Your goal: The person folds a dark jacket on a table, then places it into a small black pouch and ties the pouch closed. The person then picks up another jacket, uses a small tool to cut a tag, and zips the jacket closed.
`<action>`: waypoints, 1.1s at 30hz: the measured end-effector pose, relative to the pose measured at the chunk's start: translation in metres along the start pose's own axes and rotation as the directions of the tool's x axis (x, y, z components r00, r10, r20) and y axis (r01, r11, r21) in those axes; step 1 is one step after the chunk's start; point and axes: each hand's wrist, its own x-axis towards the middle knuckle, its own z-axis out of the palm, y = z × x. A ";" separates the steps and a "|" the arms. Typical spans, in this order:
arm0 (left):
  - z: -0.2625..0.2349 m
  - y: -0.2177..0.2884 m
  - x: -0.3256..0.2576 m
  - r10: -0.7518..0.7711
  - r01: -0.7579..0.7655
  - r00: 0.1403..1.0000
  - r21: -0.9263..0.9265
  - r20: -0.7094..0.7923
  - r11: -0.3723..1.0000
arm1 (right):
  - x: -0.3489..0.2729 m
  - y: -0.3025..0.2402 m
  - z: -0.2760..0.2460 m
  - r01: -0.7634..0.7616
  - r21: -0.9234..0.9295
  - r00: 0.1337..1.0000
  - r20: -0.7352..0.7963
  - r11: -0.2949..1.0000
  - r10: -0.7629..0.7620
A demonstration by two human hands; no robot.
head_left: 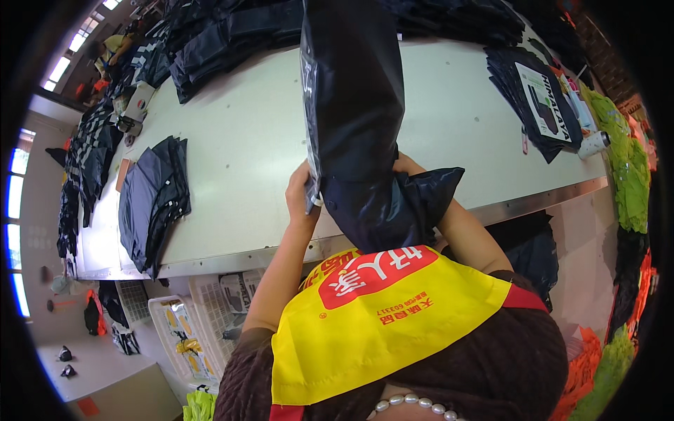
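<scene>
A long black garment (354,105) of shiny coated fabric hangs upright in front of me, its top end rising toward the far side of the table. A clear plastic-like strip shows along its left edge. My left hand (301,191) is closed round that edge, low down, beside a small white piece. On the other side my right hand (407,165) grips the garment, its fingers mostly hidden by the cloth. The lower part of the garment bunches against my yellow apron (393,319), and a loose flap sticks out over my right forearm.
The white table (239,140) has a metal front edge. A stack of dark garments (154,200) lies at left; more piles (239,35) cover the back. At right are dark packs with a printed card (544,102) and a white roll (595,144). Plastic crates (184,337) stand below left.
</scene>
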 end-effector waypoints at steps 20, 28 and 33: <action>-0.029 0.022 -0.055 0.048 -0.073 0.989 0.182 0.137 0.981 | 0.064 0.099 -0.098 0.152 -0.972 0.732 -0.013 0.181 -0.682; -0.022 -0.001 -0.040 -0.321 0.295 0.922 0.147 0.216 0.944 | 0.074 0.106 -0.110 0.264 -0.883 0.769 -0.051 0.389 -0.637; 0.020 0.029 -0.068 -0.326 0.402 0.877 -0.169 0.352 0.900 | 0.107 0.080 -0.134 0.267 -0.662 0.833 -0.207 0.700 -0.514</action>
